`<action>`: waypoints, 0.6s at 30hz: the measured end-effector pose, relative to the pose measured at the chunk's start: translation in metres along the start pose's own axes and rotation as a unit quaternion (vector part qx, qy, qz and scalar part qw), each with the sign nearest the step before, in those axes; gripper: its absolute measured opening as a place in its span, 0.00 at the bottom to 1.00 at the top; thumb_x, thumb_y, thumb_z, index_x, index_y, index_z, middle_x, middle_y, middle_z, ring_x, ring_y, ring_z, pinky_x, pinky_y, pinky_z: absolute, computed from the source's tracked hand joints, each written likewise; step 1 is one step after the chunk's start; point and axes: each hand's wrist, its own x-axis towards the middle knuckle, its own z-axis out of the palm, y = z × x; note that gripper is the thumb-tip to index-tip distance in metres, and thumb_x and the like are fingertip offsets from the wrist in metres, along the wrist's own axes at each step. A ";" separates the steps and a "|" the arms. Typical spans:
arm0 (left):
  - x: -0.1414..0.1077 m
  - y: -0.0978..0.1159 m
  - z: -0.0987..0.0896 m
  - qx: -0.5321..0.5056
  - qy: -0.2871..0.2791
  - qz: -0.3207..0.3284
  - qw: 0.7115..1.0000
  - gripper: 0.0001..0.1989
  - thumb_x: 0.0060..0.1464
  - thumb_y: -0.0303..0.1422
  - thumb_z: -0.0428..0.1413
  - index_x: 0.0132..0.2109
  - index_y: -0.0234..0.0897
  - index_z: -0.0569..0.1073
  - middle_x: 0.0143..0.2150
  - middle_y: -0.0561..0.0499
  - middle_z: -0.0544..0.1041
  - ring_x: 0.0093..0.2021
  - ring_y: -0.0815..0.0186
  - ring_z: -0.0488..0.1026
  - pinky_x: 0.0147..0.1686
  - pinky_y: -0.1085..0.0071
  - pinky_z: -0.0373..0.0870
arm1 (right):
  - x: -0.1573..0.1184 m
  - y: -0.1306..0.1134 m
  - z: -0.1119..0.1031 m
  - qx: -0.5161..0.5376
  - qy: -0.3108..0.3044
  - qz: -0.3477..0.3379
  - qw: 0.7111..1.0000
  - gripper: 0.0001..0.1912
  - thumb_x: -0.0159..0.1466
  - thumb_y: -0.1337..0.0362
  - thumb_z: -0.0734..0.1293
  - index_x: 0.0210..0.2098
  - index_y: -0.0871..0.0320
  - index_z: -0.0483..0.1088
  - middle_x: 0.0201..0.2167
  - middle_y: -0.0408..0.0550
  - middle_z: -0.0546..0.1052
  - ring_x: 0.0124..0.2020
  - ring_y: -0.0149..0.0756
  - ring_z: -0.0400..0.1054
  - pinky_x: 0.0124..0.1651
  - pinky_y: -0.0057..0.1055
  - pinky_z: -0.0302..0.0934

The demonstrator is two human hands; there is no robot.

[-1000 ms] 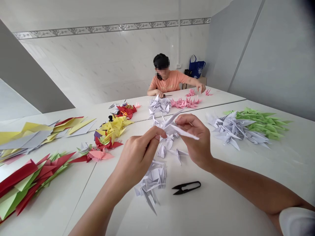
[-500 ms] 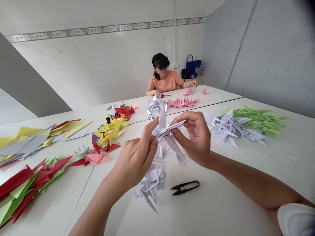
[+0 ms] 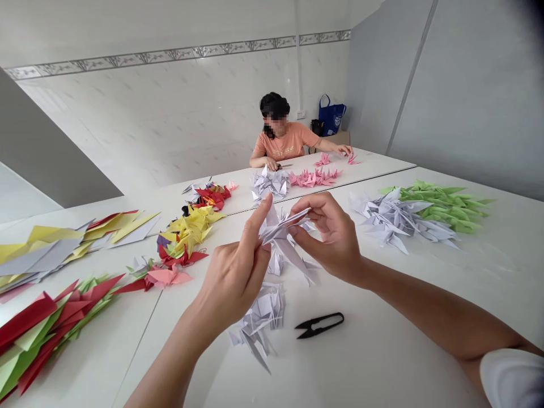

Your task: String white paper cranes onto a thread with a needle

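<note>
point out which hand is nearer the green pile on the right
Right: the right hand is left of the green pile, with white paper between; the left hand is farther left.

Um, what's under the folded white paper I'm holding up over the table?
Beneath the folded white paper, more white folded pieces show on the table. Whatever the paper, your left hand and your right hand cover can't be seen.

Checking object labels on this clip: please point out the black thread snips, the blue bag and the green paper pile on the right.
Black thread snips (image 3: 318, 330): head view, lower blade arm.
Blue bag (image 3: 330, 120): head view, front side.
Green paper pile (image 3: 453, 207): head view, middle.
</note>
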 end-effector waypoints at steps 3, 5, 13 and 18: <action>0.000 0.001 -0.003 0.006 -0.010 -0.001 1.000 0.32 0.69 0.28 0.43 0.75 0.42 0.44 0.21 0.62 0.58 0.18 0.71 0.58 0.23 0.75 0.57 | 0.000 0.000 0.000 -0.002 0.018 -0.006 1.000 0.12 0.65 0.72 0.69 0.45 0.52 0.69 0.40 0.43 0.75 0.40 0.32 0.74 0.47 0.33 0.71; 0.000 0.001 -0.004 0.009 -0.011 -0.003 1.000 0.32 0.69 0.28 0.43 0.75 0.42 0.43 0.22 0.61 0.60 0.19 0.71 0.59 0.24 0.75 0.58 | -0.001 0.000 -0.001 -0.003 0.027 -0.007 1.000 0.11 0.66 0.71 0.69 0.45 0.52 0.69 0.40 0.43 0.75 0.40 0.33 0.74 0.47 0.34 0.71; -0.001 0.000 0.000 -0.002 0.007 0.002 1.000 0.32 0.70 0.28 0.43 0.76 0.45 0.41 0.23 0.61 0.61 0.20 0.71 0.60 0.26 0.77 0.61 | -0.001 -0.001 0.000 0.007 0.024 -0.004 1.000 0.11 0.66 0.70 0.69 0.45 0.52 0.69 0.40 0.43 0.75 0.40 0.32 0.75 0.47 0.34 0.72; -0.003 0.000 0.001 0.000 0.021 0.014 1.000 0.34 0.68 0.26 0.44 0.75 0.47 0.43 0.23 0.61 0.61 0.20 0.71 0.61 0.27 0.76 0.62 | -0.002 -0.002 0.000 0.010 0.017 -0.021 1.000 0.12 0.65 0.72 0.70 0.46 0.52 0.69 0.41 0.43 0.74 0.40 0.31 0.74 0.47 0.33 0.72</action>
